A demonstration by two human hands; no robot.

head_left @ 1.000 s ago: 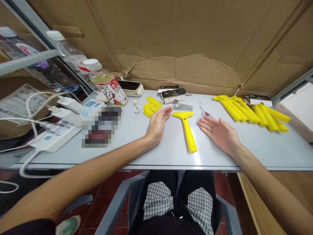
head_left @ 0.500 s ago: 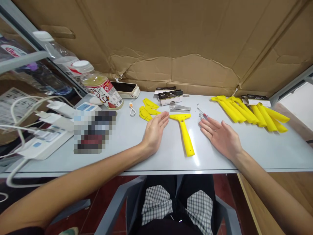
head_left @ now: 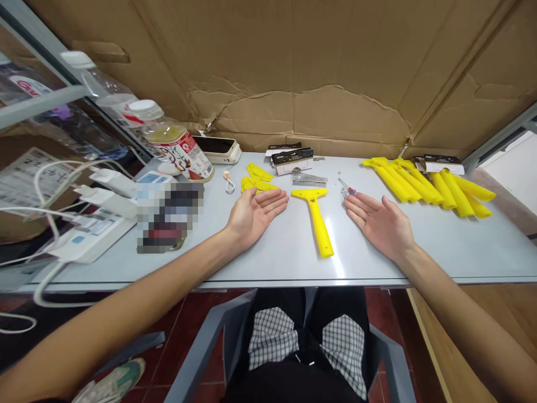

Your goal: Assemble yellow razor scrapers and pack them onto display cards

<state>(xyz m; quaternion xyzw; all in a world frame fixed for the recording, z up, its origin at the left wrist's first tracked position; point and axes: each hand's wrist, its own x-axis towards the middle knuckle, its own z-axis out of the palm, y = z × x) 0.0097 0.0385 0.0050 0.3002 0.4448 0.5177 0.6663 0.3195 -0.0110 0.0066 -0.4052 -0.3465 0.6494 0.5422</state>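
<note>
The left hand (head_left: 249, 218) has turned palm-up; it and the right hand (head_left: 380, 226), both open and empty, flank the yellow scraper (head_left: 316, 218).

Both hands lie open and empty, palms up, on the pale table (head_left: 268, 266). The left hand (head_left: 254, 215) is just beside a yellow scraper (head_left: 316, 221) and near flat yellow pieces (head_left: 255, 179); the right hand (head_left: 380, 226) is near a small red-handled screwdriver (head_left: 347, 186).
</note>
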